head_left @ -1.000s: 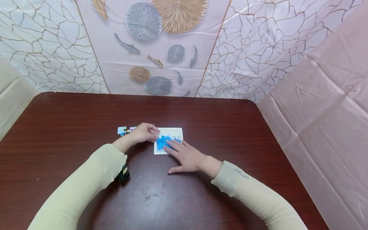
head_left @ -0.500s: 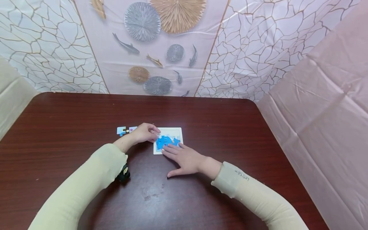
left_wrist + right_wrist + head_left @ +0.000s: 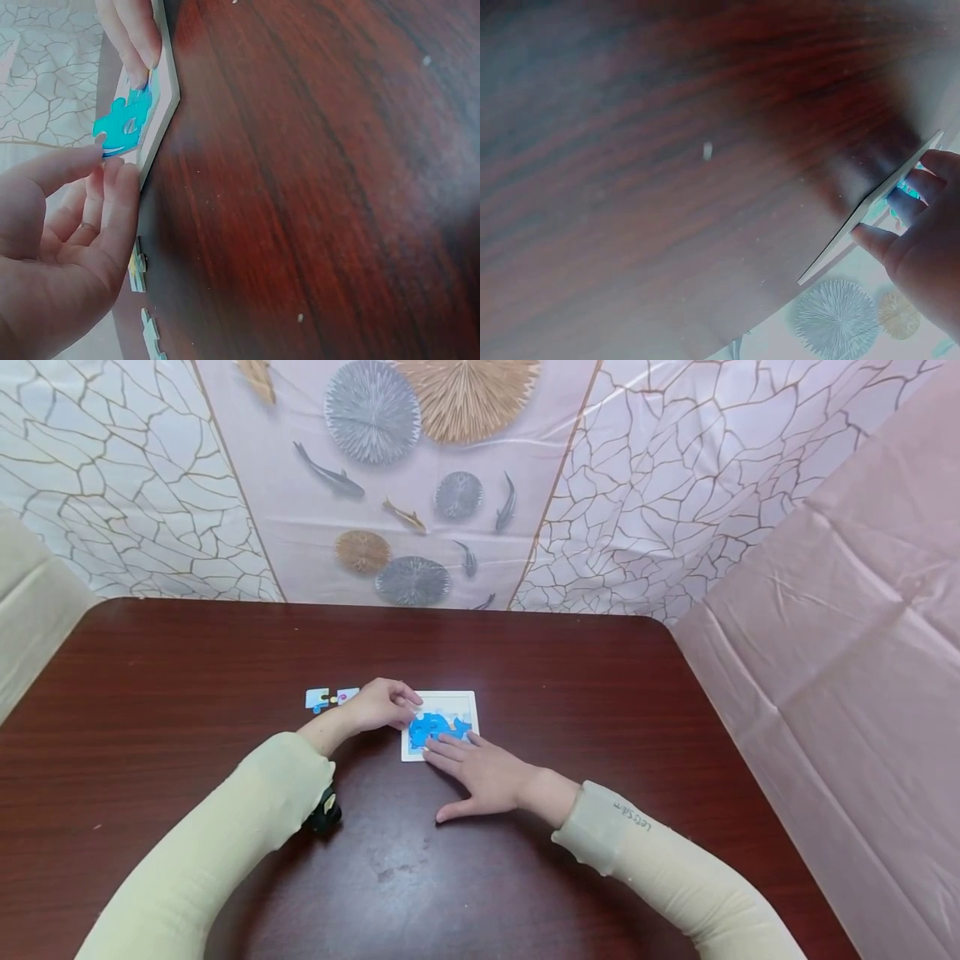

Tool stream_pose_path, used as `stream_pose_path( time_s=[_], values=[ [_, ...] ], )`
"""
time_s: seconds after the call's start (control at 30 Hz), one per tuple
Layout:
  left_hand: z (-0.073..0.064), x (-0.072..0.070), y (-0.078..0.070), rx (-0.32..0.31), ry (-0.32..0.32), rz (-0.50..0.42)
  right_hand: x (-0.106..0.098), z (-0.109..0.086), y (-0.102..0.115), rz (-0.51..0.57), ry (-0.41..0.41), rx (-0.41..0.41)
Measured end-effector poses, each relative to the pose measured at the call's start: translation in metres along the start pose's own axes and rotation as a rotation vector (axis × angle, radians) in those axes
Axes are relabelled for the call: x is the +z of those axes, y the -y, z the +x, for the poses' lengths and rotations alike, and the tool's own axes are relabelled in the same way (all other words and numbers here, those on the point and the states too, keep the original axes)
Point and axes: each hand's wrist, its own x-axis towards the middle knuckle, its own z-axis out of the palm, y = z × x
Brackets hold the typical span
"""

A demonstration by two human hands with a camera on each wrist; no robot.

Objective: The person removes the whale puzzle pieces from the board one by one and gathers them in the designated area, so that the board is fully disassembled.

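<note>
A white-rimmed puzzle tray (image 3: 468, 700) lies mid-table in the head view, with blue whale-patterned pieces in its lower part. At its left side my left hand (image 3: 378, 705) has thumb and fingers drawn together. The left wrist view shows that thumb and a finger pinching the corner of a blue puzzle piece (image 3: 120, 127) over the tray. My right hand (image 3: 487, 774) lies spread, its straight fingertips resting on the tray's lower right part and covering some pieces. In the right wrist view these fingers (image 3: 874, 238) reach over the tray's edge.
Loose puzzle pieces (image 3: 317, 697) lie on the dark brown table (image 3: 570, 693) left of the tray, partly behind my left hand. A patterned cloth (image 3: 510, 568) hangs behind the table's far edge.
My right fingers have drawn back slightly toward me, uncovering more of the blue whale. The blue piece by my left hand now sits closer to its neighbours. The left hand has barely moved.
</note>
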Motion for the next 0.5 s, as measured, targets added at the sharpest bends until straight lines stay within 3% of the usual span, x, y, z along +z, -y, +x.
stream_pose_path(
  time_s=[0.23, 0.5],
  values=[
    [-0.0011, -0.0005, -0.0007, -0.001, 0.026, 0.060, 0.0001, -0.0006, -0.0004, 0.000, -0.003, -0.008],
    [0.0010, -0.0084, 0.0025, -0.082, -0.054, -0.100, 0.0000, -0.0001, -0.0007, -0.005, 0.000, -0.008]
  ],
)
